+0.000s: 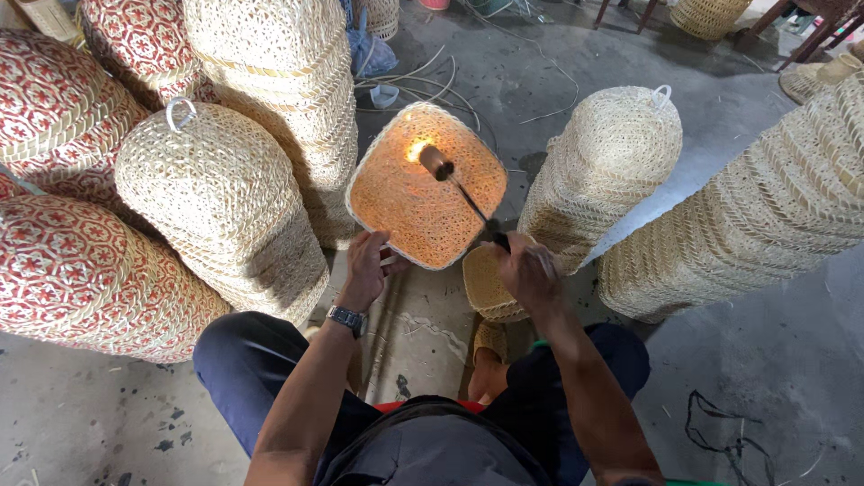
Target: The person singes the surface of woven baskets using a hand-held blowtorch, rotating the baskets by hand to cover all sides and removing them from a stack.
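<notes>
On the grey concrete floor [765,360], between stacked baskets, the left hand [364,270] grips the rounded square woven bamboo basket [423,193] while the right hand [526,270] grips a flaming torch wand [459,189], singeing fibres; the next pass needs steady sweeping

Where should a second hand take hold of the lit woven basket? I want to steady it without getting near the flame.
Best at the near rim of the woven basket, beside the left hand already holding that edge. The basket is tilted with its opening toward the person, and the flame of the torch in the right hand plays inside near the far top. Coming from below, a grip on the lower edge probably stays farthest from the heat.
</notes>
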